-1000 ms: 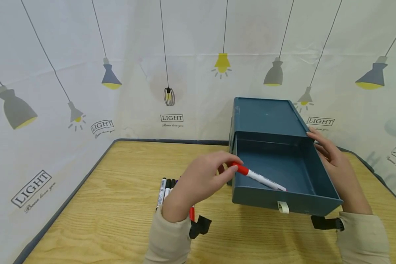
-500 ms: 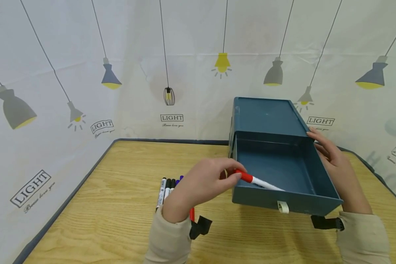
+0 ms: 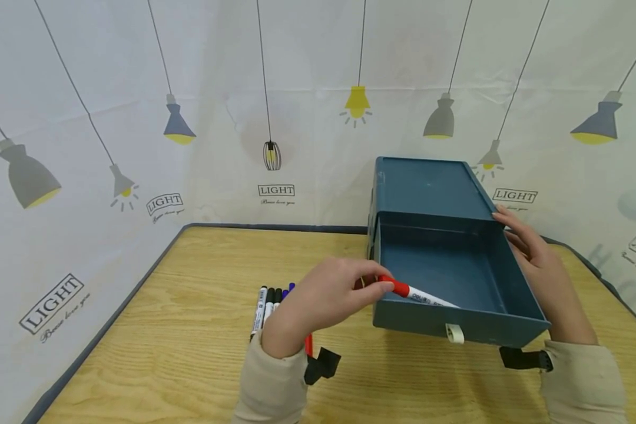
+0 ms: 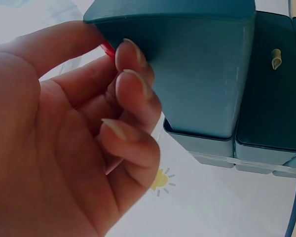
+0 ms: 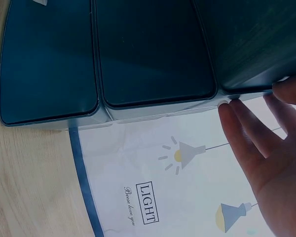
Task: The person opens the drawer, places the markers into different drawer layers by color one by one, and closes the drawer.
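Observation:
In the head view my left hand [image 3: 331,291] pinches the red cap of a marker [image 3: 400,287] between thumb and fingertips. The marker's white barrel slants down into the pulled-out top drawer [image 3: 461,327] of a blue drawer cabinet [image 3: 429,185], over its front left corner. Only a bit of red cap [image 4: 107,49] shows in the left wrist view, by the drawer's edge. My right hand [image 3: 546,268] rests against the cabinet's right side, its fingers [image 5: 246,133] fairly straight along the edge there.
Several markers [image 3: 269,300] with black, blue and red parts lie on the wooden table [image 3: 191,330], partly behind my left wrist. A pale pull tab [image 3: 454,333] sits on the drawer front. Two shut drawers [image 5: 153,54] lie below the open one. A lamp-printed cloth [image 3: 307,129] hangs behind.
My left hand has moved slightly down and right, taking the marker's cap lower, inside the drawer's left edge. The marker has rolled a little. My right hand and the cabinet stay put.

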A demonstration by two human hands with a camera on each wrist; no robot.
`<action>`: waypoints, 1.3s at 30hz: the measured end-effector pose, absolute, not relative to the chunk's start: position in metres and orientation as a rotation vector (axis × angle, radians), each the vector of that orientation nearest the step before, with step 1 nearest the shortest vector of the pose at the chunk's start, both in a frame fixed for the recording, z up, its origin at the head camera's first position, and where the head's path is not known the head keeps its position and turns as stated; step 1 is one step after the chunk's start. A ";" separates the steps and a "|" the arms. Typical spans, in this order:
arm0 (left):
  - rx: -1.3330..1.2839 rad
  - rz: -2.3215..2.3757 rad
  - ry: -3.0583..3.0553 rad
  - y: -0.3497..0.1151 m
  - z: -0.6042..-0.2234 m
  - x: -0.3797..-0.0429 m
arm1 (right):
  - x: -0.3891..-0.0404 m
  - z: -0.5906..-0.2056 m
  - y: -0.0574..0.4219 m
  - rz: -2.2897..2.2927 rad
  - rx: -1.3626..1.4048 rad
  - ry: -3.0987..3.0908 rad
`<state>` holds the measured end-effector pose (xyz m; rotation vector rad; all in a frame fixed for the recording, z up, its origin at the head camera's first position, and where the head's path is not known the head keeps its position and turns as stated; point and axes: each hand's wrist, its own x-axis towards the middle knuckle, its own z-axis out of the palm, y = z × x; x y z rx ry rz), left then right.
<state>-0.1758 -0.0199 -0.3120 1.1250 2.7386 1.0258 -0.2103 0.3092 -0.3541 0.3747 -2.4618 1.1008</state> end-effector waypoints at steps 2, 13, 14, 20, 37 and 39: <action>1.133 1.026 2.725 -0.020 -0.312 -0.175 | -0.211 -0.355 0.310 1.103 0.388 -2.456; 1.207 1.040 2.691 -0.020 -0.312 -0.175 | -0.211 -0.356 0.313 1.062 0.376 -2.474; 1.208 1.054 2.696 -0.019 -0.312 -0.175 | -0.211 -0.356 0.312 1.070 0.377 -2.472; 1.248 1.120 2.727 -0.017 -0.311 -0.175 | -0.211 -0.355 0.311 1.052 0.357 -2.476; 1.468 1.114 2.635 -0.015 -0.307 -0.170 | -0.210 -0.353 0.310 1.109 0.353 -2.473; 1.448 1.090 2.617 -0.016 -0.306 -0.170 | -0.210 -0.353 0.310 1.107 0.355 -2.473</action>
